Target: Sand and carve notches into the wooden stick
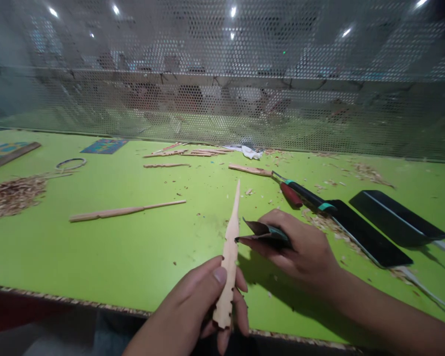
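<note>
a pale, flat wooden piece (230, 257) with dark notched edges and a long, narrow tip rises slantwise above the table at the near centre, its wide end in our left hand (193, 301) and its point directed away from us. we pinch it with the left thumb laid along its face and the fingers curled behind. our right hand (306, 244), fingers closed, grips a dark, folded, thin sheet (272, 236), one corner of which is at the wood's right edge; whether the two touch, we cannot tell. beneath spreads a bright green, smooth tabletop (144, 262), where we see a brown, slender wooden stick (122, 212) lying to the left, and a small, notched wooden strip (166, 165) farther back, near a crumpled white tissue (251, 152). to the right, a brown wooden handle (250, 170) lies near a dark red, rounded handle (291, 195) and a black handle with teal bands (306, 194); beyond our right hand rest two black, rectangular objects (371, 235) with white cables. we find a heap of tan wood shavings (15, 197) at far left, near a thin, pale ring (71, 163). a grey, perforated metal screen (222, 99) stands behind.
</note>
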`<state>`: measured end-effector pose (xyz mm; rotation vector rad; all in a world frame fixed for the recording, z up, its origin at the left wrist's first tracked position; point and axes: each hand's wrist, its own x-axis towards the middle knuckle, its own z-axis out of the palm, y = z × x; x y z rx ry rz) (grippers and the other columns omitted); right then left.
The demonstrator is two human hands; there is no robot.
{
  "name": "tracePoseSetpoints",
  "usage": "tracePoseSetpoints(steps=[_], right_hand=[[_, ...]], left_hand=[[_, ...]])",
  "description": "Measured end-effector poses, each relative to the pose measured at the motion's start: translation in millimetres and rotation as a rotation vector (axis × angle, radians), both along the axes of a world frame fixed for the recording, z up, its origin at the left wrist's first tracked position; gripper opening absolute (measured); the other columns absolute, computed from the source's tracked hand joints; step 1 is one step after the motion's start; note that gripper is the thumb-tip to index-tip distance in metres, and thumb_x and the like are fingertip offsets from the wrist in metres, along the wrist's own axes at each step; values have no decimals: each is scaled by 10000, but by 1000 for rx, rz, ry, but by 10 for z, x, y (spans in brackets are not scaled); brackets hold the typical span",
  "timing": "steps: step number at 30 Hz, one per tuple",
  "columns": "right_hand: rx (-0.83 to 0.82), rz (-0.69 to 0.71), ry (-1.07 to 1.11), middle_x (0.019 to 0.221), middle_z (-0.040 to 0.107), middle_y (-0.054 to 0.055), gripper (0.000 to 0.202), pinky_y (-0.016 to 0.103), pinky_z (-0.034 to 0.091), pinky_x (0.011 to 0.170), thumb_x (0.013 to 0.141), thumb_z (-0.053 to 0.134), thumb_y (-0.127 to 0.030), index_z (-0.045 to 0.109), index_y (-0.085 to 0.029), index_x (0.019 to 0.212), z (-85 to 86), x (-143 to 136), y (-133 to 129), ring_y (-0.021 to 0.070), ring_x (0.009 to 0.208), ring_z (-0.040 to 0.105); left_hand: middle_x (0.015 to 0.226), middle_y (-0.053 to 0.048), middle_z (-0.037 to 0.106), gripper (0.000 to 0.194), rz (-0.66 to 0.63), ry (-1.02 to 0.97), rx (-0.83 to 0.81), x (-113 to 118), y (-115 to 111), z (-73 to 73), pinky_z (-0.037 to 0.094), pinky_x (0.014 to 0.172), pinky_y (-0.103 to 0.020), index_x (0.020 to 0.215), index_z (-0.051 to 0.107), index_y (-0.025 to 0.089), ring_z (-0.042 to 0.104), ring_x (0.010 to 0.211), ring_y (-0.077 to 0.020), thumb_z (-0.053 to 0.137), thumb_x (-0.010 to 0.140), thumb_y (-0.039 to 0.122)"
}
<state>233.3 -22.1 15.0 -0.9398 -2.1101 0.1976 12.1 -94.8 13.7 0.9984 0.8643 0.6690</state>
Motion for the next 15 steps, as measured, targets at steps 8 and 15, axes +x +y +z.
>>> tracePoseSetpoints(steps=[8,15], right_hand=[[-26,27,-8,751,666,-10,140,257,438,560,975,700,-324,623,-228,910,33,-3,4,144,603,598],[-13,25,12,750,669,-11,128,250,436,558,965,716,-309,629,-225,924,26,-11,-3,139,603,596]], left_hand=[[801,27,519,293,45,156,106,9,-52,15,370,626,-242,1119,579,214,404,652,-119,556,1040,495],[963,-43,606,295,48,308,232,4,-11,-29,442,782,-291,1137,579,213,543,881,-195,577,1025,486]])
